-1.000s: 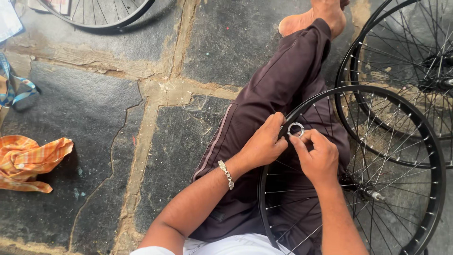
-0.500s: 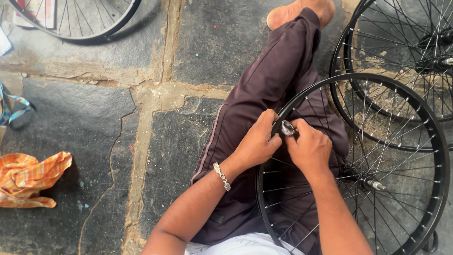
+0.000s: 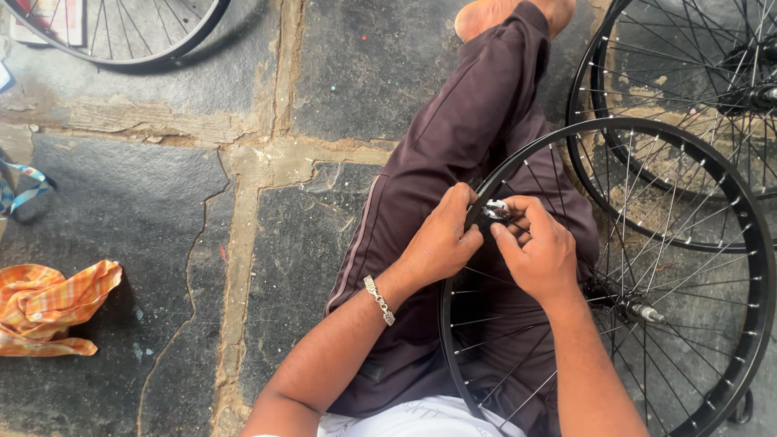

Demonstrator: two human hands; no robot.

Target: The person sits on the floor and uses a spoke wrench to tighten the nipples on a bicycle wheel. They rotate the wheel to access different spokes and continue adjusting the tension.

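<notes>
A black spoked bicycle wheel [image 3: 749, 324] lies across my lap, over my leg in dark maroon trousers [image 3: 469, 129]. My left hand [image 3: 441, 239], with a silver bracelet on its wrist, grips the wheel's rim at its upper left. My right hand [image 3: 538, 251] pinches a small round silver tool [image 3: 495, 210] against that same part of the rim. The two hands almost touch around the tool. The wheel's hub and axle [image 3: 635, 309] show to the right of my right hand.
A second black spoked wheel [image 3: 591, 162] lies on the stone floor at the upper right, partly under the first. Part of a third wheel [image 3: 174, 44] shows at the top left. An orange checked cloth [image 3: 48, 307] lies at the left. The floor is grey stone slabs.
The tool has gone from held up face-on, a little off the rim, to pressed on the rim between both hands. The view has drifted slightly; the hands have stayed at the same spot.
</notes>
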